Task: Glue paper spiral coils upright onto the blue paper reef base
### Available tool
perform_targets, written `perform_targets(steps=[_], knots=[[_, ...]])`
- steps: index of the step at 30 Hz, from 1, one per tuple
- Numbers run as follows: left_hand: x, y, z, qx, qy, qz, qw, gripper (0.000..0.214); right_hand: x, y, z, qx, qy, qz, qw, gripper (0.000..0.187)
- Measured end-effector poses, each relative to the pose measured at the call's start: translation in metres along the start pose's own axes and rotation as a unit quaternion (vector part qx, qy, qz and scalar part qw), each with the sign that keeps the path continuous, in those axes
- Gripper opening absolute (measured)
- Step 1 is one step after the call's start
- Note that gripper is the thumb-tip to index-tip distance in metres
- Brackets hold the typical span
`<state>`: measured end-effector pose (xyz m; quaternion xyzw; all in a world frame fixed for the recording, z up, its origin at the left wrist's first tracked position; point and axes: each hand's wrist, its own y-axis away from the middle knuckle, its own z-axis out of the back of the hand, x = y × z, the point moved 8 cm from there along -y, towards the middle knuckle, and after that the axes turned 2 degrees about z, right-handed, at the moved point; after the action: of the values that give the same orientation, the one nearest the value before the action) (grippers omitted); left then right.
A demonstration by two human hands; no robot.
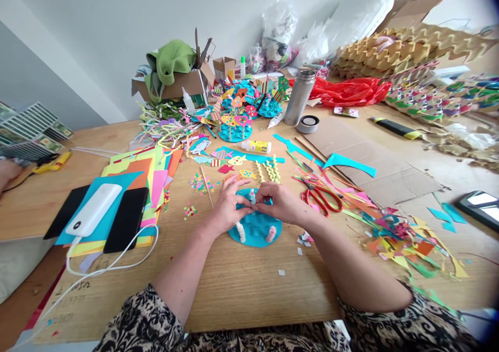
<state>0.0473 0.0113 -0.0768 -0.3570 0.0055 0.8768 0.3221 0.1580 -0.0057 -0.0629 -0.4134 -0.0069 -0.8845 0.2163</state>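
A round blue card base lies on the table before me. Short fuzzy pipe cleaner pieces stand on it, a whitish one at the near left and a pink one at the near right. Near the far edge is a light blue pipe cleaner piece, and both my hands meet at it. My left hand pinches low at this piece with thumb and index finger, its other fingers stretched out. My right hand is closed on the same piece from the right. The fingertips partly hide its foot.
Beyond the base lie paper fish, yellow curled pipe cleaners and a glue bottle. Red scissors and paper scraps are on the right. A phone and a power bank rest on coloured paper. A steel flask stands behind.
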Motion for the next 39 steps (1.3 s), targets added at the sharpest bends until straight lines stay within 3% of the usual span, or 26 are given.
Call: perform_targets(steps=[39], knots=[[-0.0038,0.0052,-0.0038,0.006,-0.025,-0.023,0.999,0.011,0.0036,0.0014,-0.0055,0.038,0.022,0.015,0.999,0.009]])
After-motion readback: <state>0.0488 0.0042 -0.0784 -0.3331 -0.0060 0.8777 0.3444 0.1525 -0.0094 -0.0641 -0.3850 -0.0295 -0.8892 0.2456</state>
